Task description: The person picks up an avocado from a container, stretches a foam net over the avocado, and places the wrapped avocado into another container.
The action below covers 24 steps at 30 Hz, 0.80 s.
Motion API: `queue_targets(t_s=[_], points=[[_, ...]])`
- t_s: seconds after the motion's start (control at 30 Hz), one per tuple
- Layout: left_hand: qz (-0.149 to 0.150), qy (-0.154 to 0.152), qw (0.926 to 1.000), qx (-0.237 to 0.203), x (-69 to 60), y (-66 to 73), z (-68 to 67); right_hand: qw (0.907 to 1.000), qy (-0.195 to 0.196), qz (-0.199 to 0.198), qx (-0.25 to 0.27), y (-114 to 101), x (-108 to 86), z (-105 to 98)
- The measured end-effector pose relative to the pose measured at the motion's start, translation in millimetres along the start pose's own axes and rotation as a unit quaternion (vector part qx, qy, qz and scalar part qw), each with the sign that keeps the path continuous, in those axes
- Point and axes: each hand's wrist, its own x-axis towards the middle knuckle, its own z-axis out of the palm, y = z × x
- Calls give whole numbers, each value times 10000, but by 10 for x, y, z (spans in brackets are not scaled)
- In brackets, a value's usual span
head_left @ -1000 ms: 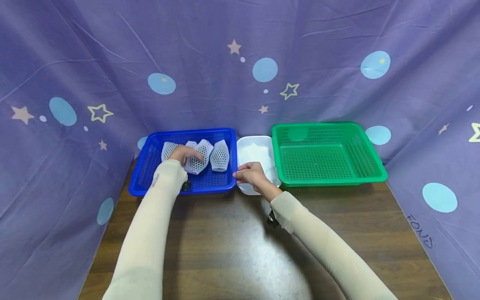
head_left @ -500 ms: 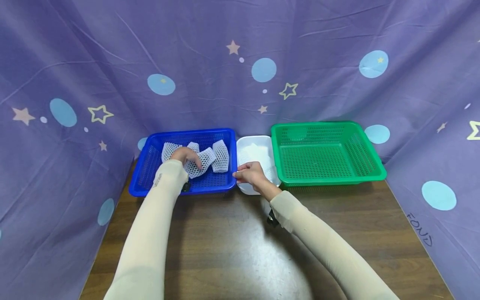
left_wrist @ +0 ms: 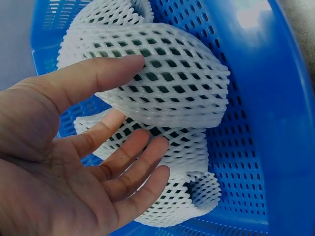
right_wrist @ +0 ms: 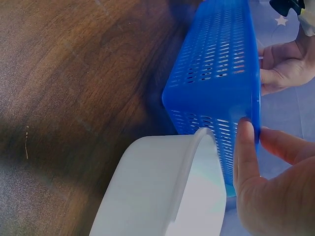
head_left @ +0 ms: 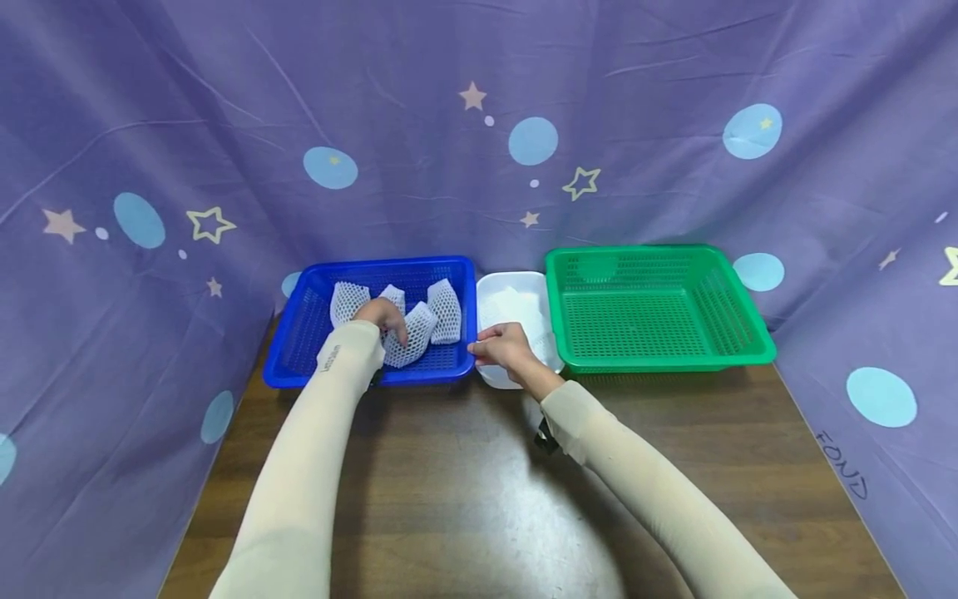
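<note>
Several white foam net sleeves lie in the blue basket (head_left: 359,374), with something dark green showing through the mesh. My left hand (head_left: 383,316) is over them, fingers loosely bent and apart. In the left wrist view, its thumb lies over the largest-looking foam net sleeve (left_wrist: 167,78); whether it touches cannot be told. Other net sleeves (head_left: 445,312) lie beside it, one partly behind the hand. My right hand (head_left: 503,345) pinches the basket's right rim, with thumb and fingers on either side of the rim in the right wrist view (right_wrist: 283,196).
A white tub (right_wrist: 142,172) with white pieces in it stands against the blue basket's right side. Right of the tub is a green basket (head_left: 629,366) without visible contents. A purple patterned curtain (head_left: 419,166) closes off the back and sides of the wooden table (head_left: 449,499).
The foam net sleeve by my left hand has shifted toward the basket's near side, and my left hand has moved slightly with it. My right hand keeps its place on the rim.
</note>
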Motion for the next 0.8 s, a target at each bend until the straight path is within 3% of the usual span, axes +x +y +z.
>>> queue_targets(t_s=[0.1,0.17,0.23,0.33,0.4,0.57,0.67,0.8], points=[[8,26,10000,-19,115,-11,-2,9999,7,-19,108,3,-3,-1],[53,-61,10000,48,492,-123,-11,9999,5,-38,156,6,-5,2],[148,-187,9997,73,978,-274,-33,9999,13,-53,159,12,-3,3],[51,-277,9996,13,1396,-383,-50,9998,73,-77,161,17,2,3],[-37,-167,9998,-67,1183,-319,-44,9998,87,-89,138,20,7,13],[-81,340,9992,-197,190,-35,-4,9999,114,-102,64,15,-4,24],[-14,470,9989,-21,-60,30,-3,9999,125,-103,42,10,-9,18],[21,424,9988,231,-127,62,-5,9999,118,-51,-21,2,-8,10]])
